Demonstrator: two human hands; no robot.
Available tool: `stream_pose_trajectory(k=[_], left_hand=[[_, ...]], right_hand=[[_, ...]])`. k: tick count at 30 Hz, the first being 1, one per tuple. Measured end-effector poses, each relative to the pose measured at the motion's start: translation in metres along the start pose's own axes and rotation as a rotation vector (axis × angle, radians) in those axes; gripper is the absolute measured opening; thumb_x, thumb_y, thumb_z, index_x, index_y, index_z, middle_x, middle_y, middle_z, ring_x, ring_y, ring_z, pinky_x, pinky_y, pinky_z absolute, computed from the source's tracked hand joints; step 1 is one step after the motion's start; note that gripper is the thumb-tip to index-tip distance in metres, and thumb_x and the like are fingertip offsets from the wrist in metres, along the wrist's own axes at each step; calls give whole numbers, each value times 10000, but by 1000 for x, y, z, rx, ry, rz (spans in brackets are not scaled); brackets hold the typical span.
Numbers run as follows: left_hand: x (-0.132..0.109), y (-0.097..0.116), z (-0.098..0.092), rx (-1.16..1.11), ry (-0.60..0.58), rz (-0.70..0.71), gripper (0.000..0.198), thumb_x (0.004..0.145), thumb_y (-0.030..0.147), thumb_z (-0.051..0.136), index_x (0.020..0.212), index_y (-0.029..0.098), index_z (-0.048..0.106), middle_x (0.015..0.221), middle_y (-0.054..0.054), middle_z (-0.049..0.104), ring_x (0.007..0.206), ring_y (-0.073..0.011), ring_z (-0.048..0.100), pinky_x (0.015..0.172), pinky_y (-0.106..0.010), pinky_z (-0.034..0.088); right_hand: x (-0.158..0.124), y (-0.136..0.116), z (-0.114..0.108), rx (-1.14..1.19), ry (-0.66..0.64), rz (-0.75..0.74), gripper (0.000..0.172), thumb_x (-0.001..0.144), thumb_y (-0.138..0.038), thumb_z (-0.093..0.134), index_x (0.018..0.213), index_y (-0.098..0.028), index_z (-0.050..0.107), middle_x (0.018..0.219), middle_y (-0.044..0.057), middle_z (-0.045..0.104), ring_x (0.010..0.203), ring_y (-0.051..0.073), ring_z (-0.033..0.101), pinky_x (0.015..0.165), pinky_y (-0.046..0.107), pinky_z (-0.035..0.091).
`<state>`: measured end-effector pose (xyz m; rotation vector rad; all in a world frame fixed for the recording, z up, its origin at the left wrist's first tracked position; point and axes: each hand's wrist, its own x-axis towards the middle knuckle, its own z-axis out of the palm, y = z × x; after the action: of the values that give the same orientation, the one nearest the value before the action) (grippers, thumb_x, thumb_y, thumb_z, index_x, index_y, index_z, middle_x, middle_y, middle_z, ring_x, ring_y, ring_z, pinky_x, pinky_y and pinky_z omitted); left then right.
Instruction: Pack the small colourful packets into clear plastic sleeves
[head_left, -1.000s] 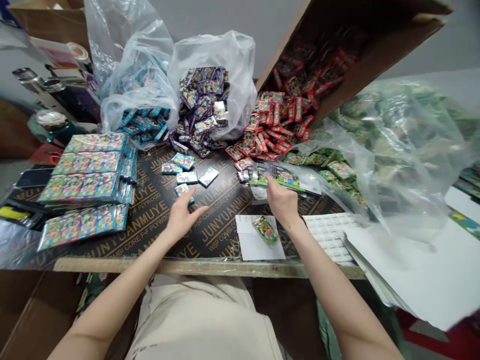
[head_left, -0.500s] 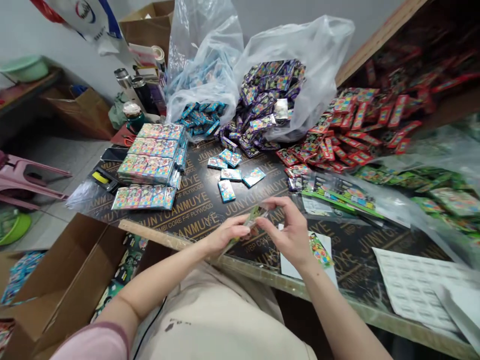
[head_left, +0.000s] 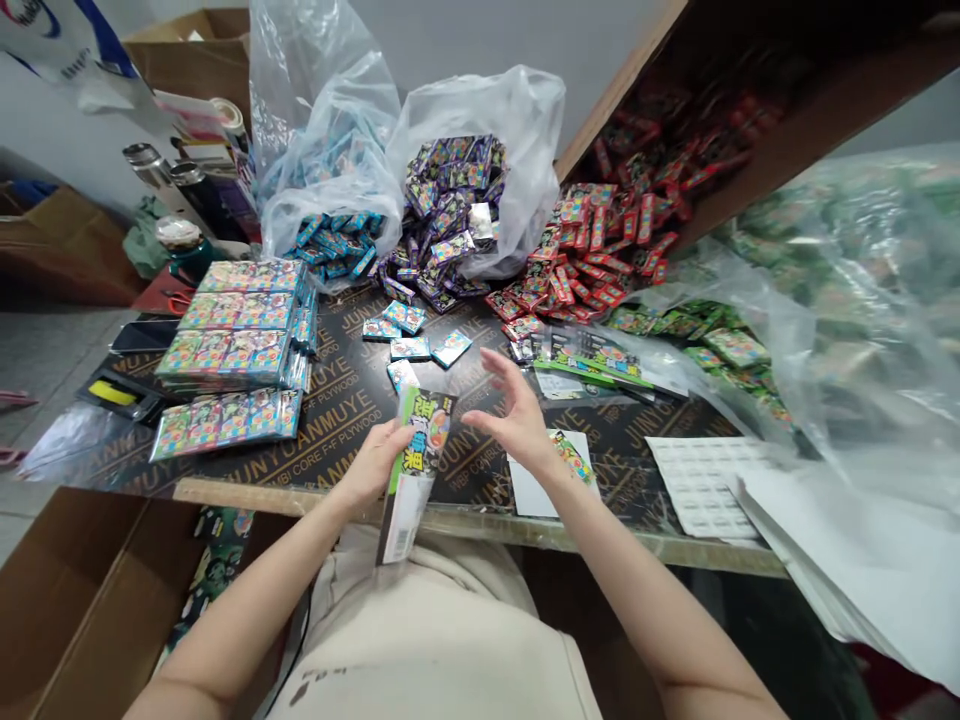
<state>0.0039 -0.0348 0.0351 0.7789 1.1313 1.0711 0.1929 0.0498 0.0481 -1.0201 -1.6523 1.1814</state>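
My left hand (head_left: 373, 464) grips a long flat pack (head_left: 415, 470) with a green printed header and a white lower part, held upright over the table's near edge. My right hand (head_left: 512, 412) hovers just right of the pack with its fingers spread and nothing in them. A few small blue packets (head_left: 409, 346) lie on the dark plywood table (head_left: 330, 400) just beyond my hands. One green packet (head_left: 571, 456) rests on a white sheet (head_left: 534, 492) under my right wrist.
Stacks of filled display cards (head_left: 234, 345) stand at the left. Bags of blue packets (head_left: 330, 235) and purple packets (head_left: 450, 215), a tipped box of red packets (head_left: 600, 240) and a bag of green packets (head_left: 720, 340) line the back. A label sheet (head_left: 701, 480) lies right; an open carton (head_left: 82, 600) sits below left.
My right hand drew a flat pack from the pile at the right and both hands met on it. Now my left hand holds it upright and my right hand has let go.
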Motion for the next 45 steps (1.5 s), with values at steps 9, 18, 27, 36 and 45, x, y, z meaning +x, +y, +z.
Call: stream_pose_trajectory(k=[9, 18, 27, 36, 45], left_hand=[[9, 11, 0, 586, 121, 241, 483, 802, 507, 535, 481, 165, 415, 487, 38, 370, 509, -79, 324, 507, -222, 272], [25, 2, -15, 311, 7, 110, 398, 729, 527, 672, 803, 138, 632, 698, -2, 633, 602, -126, 553, 533, -216, 432], [27, -4, 21, -35, 103, 100, 493, 604, 496, 788, 935, 143, 691, 899, -65, 724, 816, -187, 657, 764, -283, 504], [33, 9, 48, -483, 376, 32, 216, 599, 342, 720, 611, 129, 685, 634, -33, 682, 633, -155, 614, 654, -278, 488], [7, 50, 20, 215, 222, 340, 107, 618, 187, 711, 709, 172, 765, 737, -45, 751, 725, -188, 690, 744, -300, 542]], right_hand=[[-18, 4, 28, 388, -52, 268, 267, 709, -381, 755, 880, -186, 691, 843, 15, 728, 739, 163, 667, 754, 319, 559], [-38, 29, 21, 419, -278, 374, 410, 646, -329, 794, 998, -180, 645, 825, 10, 724, 708, 163, 685, 655, 307, 585], [-25, 20, 23, 281, 179, 223, 290, 712, -393, 758, 870, -204, 603, 812, -5, 678, 733, 146, 624, 734, 280, 516], [-24, 0, 53, 489, 470, 338, 358, 846, -496, 499, 752, -188, 656, 750, 27, 683, 718, 177, 645, 682, 311, 521], [-26, -20, 14, 226, 244, 68, 59, 729, -253, 733, 785, -235, 736, 854, 25, 760, 817, 191, 704, 768, 326, 549]])
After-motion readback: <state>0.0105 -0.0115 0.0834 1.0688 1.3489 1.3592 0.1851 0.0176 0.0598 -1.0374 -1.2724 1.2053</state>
